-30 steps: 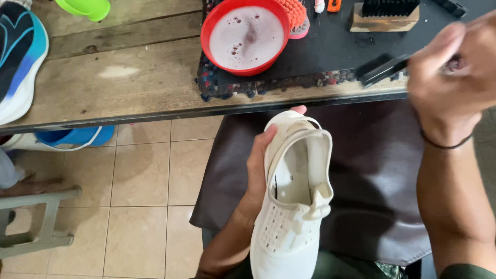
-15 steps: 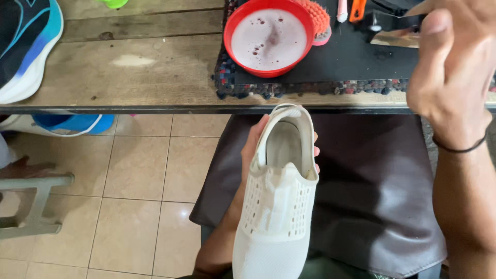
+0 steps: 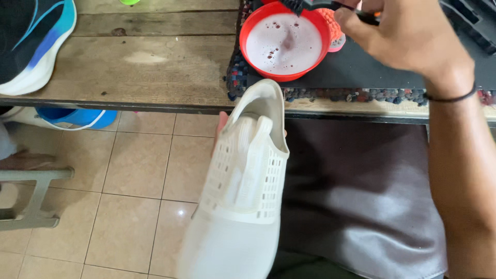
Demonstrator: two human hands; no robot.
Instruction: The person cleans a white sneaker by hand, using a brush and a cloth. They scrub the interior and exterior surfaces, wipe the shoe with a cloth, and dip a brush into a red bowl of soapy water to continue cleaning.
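A white shoe (image 3: 243, 191) is held heel-up over a dark apron (image 3: 356, 196), the left hand (image 3: 221, 129) mostly hidden behind it with fingertips curled round the heel. It looks light, soft and perforated, probably best gripped at the firmer heel or sole. Beyond, on the wooden table (image 3: 129, 57), the right hand (image 3: 408, 36) pinches a black brush (image 3: 310, 5) above a red bowl (image 3: 248, 57) of suds.

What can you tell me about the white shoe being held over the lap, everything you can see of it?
The white shoe is a laceless slip-on with a smooth toe and a perforated grid panel over the midfoot, apparently rubbery or foam-like. It looks clean and dry. It is held tilted, heel toward the table edge, toe toward the camera, above the dark apron. The left hand grips it from underneath, only fingertips showing.
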